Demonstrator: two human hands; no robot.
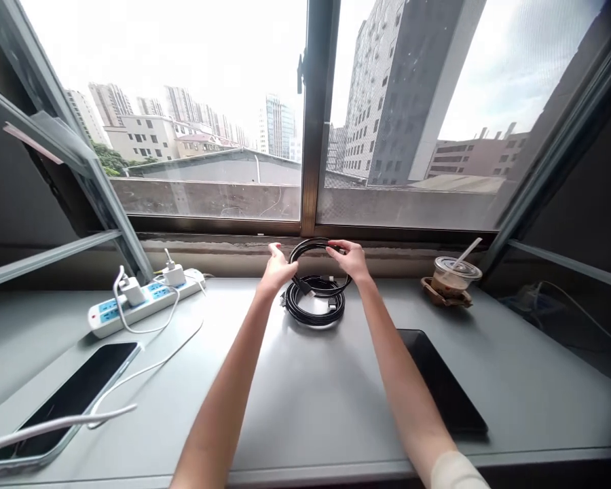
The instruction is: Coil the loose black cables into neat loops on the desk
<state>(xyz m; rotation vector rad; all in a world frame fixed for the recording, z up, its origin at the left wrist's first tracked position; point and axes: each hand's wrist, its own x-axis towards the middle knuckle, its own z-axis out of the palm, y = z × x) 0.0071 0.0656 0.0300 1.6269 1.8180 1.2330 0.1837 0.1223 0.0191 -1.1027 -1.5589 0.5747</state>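
Observation:
A coiled black cable (311,244) is held up by both hands, tilted above the desk near the window sill. My left hand (279,269) grips the loop's left side, and my right hand (350,259) pinches it at the upper right. Below it, another coil of black cable (316,319) lies flat on the grey desk (305,407). Dark connector ends show around the lower coil; which coil each one belongs to I cannot tell.
To the left are a white power strip (147,303) with plugged-in chargers, a white cord (157,363) and a phone (66,401). A black tablet (442,387) lies beside my right forearm. Farther right, a lidded drink cup (451,278) with a straw stands in a cardboard holder (445,299).

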